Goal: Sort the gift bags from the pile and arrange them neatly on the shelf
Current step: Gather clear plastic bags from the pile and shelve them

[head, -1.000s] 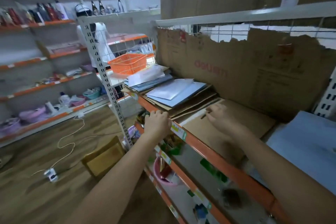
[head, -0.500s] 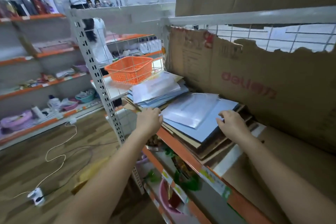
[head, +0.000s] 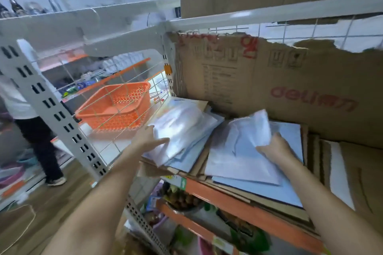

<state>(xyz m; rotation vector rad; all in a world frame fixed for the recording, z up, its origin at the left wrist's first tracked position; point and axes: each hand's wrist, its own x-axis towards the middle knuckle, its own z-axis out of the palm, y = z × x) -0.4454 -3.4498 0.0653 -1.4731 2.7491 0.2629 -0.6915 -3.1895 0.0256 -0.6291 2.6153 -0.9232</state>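
Note:
Two piles of flat pale-blue and white gift bags lie on the orange-edged shelf [head: 244, 211]. My left hand [head: 148, 137] reaches to the left pile [head: 186, 128], its straight fingers touching the pile's near edge. My right hand [head: 273, 147] grips the top bag [head: 251, 128] of the right pile [head: 257, 176] and holds its far end lifted off the stack. Flat brown cardboard sheets lie under both piles.
A torn cardboard sheet [head: 290, 89] lines the back of the shelf. An orange plastic basket [head: 116, 107] sits behind the wire divider on the left. A white perforated upright [head: 56, 114] stands left of my arms. A person [head: 31, 118] stands in the aisle at far left.
My view has moved closer to the shelf's left end. My left hand left the shelf edge and reached the left pile. My right hand took hold of the right pile's top bag and lifted it.

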